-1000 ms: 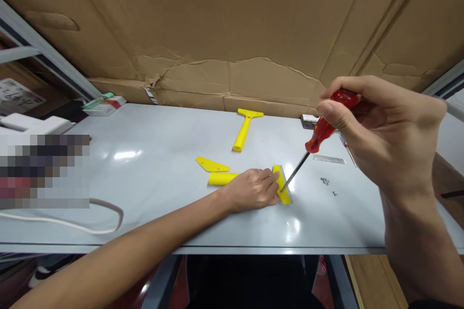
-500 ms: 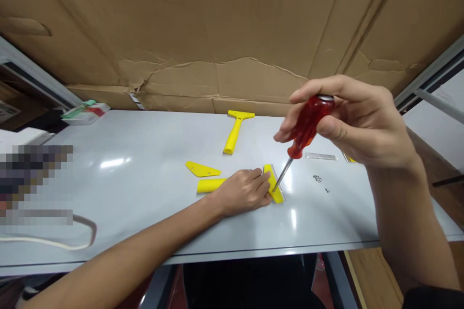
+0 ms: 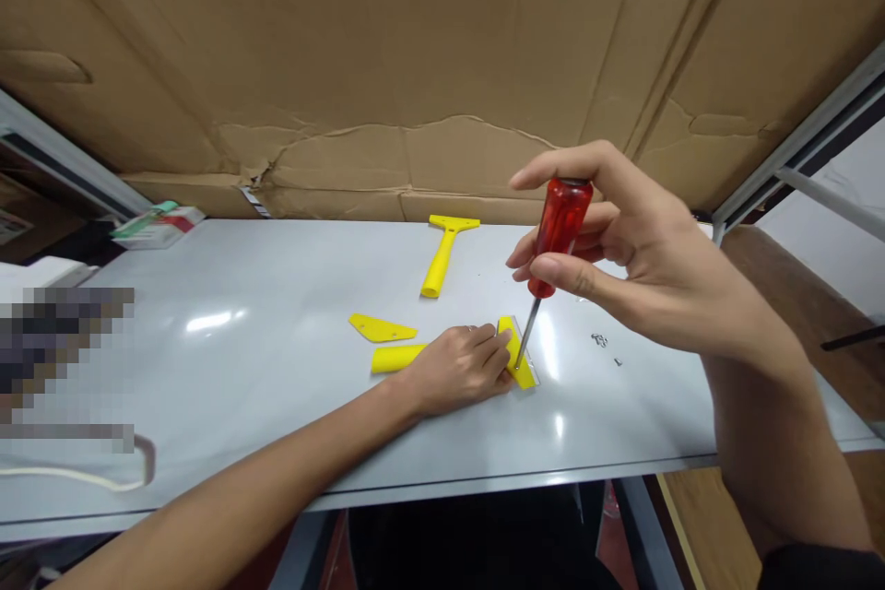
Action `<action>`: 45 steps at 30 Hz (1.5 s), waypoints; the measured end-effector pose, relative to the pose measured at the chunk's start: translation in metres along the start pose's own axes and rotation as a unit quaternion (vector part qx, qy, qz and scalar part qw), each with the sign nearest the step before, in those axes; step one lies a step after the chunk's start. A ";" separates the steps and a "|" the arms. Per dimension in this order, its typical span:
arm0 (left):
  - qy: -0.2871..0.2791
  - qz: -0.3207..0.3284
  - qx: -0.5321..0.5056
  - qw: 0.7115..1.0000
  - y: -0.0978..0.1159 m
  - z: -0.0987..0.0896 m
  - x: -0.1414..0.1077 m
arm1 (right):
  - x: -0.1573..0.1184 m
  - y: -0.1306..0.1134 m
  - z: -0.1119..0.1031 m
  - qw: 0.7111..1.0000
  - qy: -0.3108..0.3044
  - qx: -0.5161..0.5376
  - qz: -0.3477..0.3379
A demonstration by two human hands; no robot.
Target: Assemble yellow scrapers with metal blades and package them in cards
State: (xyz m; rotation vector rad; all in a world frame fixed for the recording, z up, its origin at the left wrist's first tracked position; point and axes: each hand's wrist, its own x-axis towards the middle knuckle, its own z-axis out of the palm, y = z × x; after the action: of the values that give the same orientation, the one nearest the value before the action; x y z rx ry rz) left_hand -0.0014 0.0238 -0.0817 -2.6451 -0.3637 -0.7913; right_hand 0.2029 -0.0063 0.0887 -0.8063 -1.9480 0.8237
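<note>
Glossy tabletop [image 3: 595,429] bears a yellow scraper [image 3: 397,359], probably light, stiff, best held by the neck, where the left hand's [image 3: 460,369] fingers close; the right hand [image 3: 664,267] grips a red screwdriver [image 3: 563,212] over its head. Beyond lies a yellow T-shaped piece [image 3: 441,260].

Tabletop [image 3: 269,323] open between yellow plate [image 3: 382,328] and probable cord [image 3: 149,459]; cardboard [image 3: 387,55] behind.

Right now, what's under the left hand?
Under the left hand is a yellow scraper: its handle end pokes out at the picture's left, its wide head at the right. The hand covers the middle, so that can't be seen.
</note>
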 end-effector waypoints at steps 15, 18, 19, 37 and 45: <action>-0.042 0.062 0.011 0.997 -0.002 -0.006 -0.002 | -0.015 0.030 -0.101 0.955 -0.035 -0.215 0.202; -0.038 0.068 0.007 0.997 -0.001 -0.006 -0.002 | -0.010 0.032 -0.100 0.929 -0.059 -0.291 0.220; -0.037 0.066 0.003 0.997 -0.001 -0.006 -0.002 | -0.009 0.032 -0.100 0.926 -0.059 -0.300 0.223; 0.035 -0.132 -0.200 0.970 0.012 -0.011 0.007 | -0.005 0.023 -0.081 0.993 0.036 0.017 0.108; 0.075 -0.248 -0.336 0.906 0.013 -0.013 0.011 | 0.000 0.015 -0.061 0.990 0.103 0.068 0.070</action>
State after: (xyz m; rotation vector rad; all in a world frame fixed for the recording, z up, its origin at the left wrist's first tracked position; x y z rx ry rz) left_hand 0.0056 0.0083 -0.0691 -3.1190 -0.8796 -1.4994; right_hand 0.2594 0.0174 0.1026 -0.9153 -1.6505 0.9092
